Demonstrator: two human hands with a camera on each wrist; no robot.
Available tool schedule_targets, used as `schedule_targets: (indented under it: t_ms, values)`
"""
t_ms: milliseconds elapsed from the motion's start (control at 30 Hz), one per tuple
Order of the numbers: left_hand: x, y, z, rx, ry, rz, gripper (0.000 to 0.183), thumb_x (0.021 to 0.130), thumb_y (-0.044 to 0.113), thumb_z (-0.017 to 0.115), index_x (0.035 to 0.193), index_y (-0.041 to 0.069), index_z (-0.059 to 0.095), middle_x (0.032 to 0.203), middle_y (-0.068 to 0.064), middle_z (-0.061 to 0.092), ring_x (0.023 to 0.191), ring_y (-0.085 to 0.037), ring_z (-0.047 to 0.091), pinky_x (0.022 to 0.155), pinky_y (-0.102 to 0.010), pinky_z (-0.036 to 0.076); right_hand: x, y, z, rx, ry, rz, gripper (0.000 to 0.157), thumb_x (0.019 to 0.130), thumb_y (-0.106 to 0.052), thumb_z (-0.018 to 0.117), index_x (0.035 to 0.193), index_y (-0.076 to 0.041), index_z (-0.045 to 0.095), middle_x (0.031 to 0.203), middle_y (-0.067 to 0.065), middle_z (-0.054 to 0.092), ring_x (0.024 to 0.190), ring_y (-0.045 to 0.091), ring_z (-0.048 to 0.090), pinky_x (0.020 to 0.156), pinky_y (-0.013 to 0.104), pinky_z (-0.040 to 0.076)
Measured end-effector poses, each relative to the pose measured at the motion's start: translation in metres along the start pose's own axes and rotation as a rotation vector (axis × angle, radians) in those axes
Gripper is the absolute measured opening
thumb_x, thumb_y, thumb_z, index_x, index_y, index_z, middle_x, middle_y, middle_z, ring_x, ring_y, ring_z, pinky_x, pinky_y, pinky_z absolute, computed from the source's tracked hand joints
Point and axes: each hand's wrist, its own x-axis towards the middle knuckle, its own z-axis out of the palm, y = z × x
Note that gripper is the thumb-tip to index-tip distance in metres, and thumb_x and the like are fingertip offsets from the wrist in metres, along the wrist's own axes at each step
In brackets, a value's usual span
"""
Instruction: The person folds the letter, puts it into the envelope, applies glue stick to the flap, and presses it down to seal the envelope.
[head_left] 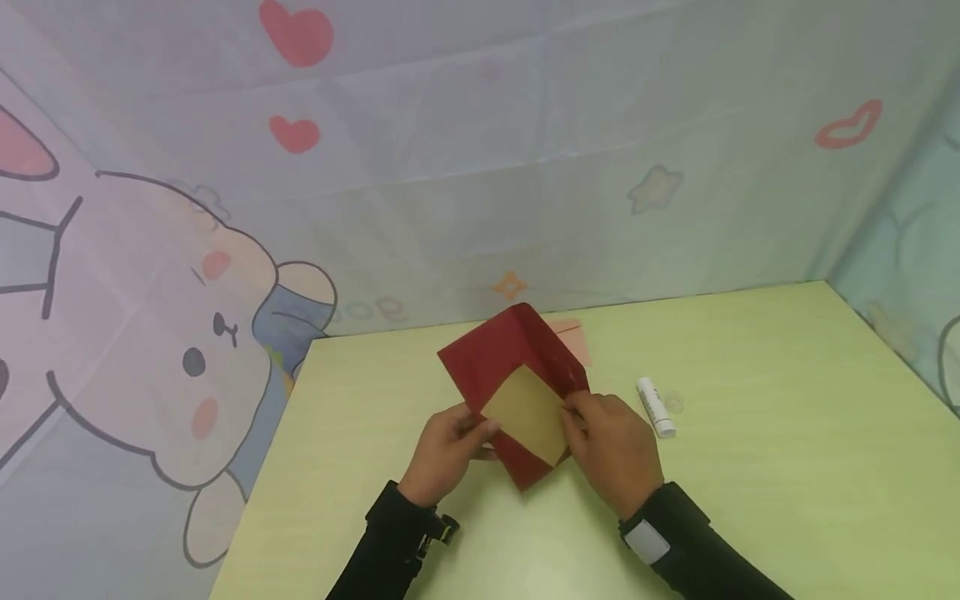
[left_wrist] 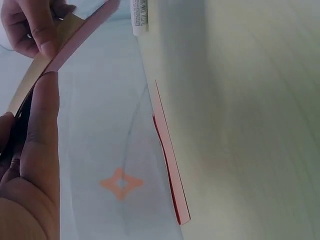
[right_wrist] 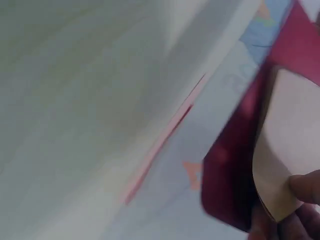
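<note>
You have the red paper (head_left: pixel 487 354) up off the worktop (head_left: pixel 787 458), roughly midway between its left and right edges, tilted so a corner points down toward you; lifted like that, probably, so both sides can be reached at once. Tan card (head_left: pixel 527 414) sits against the red, skewed. Whether it lies inside a fold or only on the face, I cannot tell. Your left hand (head_left: pixel 442 454) pinches the red paper at its left side: thumb in front by the card's border, fingers (left_wrist: pixel 46 110) behind, index stretched long, likely as a stiff backing for a limp sheet. Your right hand (head_left: pixel 615 446) pinches the card's right side, thumb on its face, fingers underneath; the card bows a little there, which suggests this grip steers while the left one steadies. Whether the right fingers also catch the red, not clear. Pink envelope (head_left: pixel 573 339) lies by the worktop's back edge, partly hidden behind the red paper, apparently out of the working space. White tube (head_left: pixel 656 407) on its side to the right of your right hand, toward the back right corner, within easy reach; small clear ring (head_left: pixel 674 402) just beside it.
</note>
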Motion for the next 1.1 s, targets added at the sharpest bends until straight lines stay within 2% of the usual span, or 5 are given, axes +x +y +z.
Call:
schedule_targets:
  t_ms: [167,433,733,1000,1100]
  values:
    - [0.000,0.001,0.002,0.014,-0.014,-0.001,0.037,0.113,0.009,0.068,0.151,0.005,0.069,0.141,-0.022,0.079,0.121,-0.037,0.083,0.093,-0.034,0.071,0.006,0.005,-0.007,0.178,-0.135,0.195,0.016,0.101,-0.013,0.087,0.114,-0.010,0.079,0.095,0.007,0.086,0.075,0.016,0.075,0.066,0.028,0.056]
    - [0.001,0.000,0.001,-0.007,0.021,0.045,0.036,0.110,-0.002,0.067,0.147,-0.003,0.069,0.136,-0.030,0.078,0.112,-0.040,0.084,0.088,-0.035,0.072,0.018,0.017,-0.018,0.377,-0.065,0.372,0.012,0.107,-0.013,0.080,0.116,-0.005,0.081,0.101,0.013,0.088,0.089,0.027,0.086,0.076,0.019,0.061]
    - [0.002,-0.002,0.000,-0.057,0.053,0.017,0.035,0.110,-0.003,0.066,0.145,-0.005,0.070,0.133,-0.032,0.079,0.106,-0.030,0.085,0.087,-0.034,0.072,0.025,0.019,-0.022,0.654,-0.013,0.605,0.026,0.111,-0.018,0.076,0.126,0.003,0.076,0.120,0.027,0.084,0.088,-0.008,0.078,0.080,0.023,0.069]
    - [0.002,-0.003,0.000,-0.097,0.045,0.004,0.038,0.111,-0.004,0.064,0.148,-0.004,0.067,0.137,-0.032,0.077,0.106,-0.025,0.085,0.092,-0.044,0.072,0.022,0.025,-0.018,0.822,0.090,0.734,0.028,0.112,-0.017,0.075,0.131,0.004,0.071,0.098,-0.022,0.082,0.092,-0.002,0.081,0.081,0.025,0.070]
    - [0.002,-0.003,0.000,-0.103,0.051,0.000,0.037,0.110,-0.005,0.064,0.147,-0.004,0.068,0.135,-0.032,0.078,0.104,-0.022,0.084,0.092,-0.048,0.072,0.020,0.025,-0.018,0.799,0.108,0.750,0.030,0.112,-0.020,0.074,0.132,0.001,0.070,0.100,-0.022,0.082,0.094,-0.003,0.080,0.083,0.021,0.068]
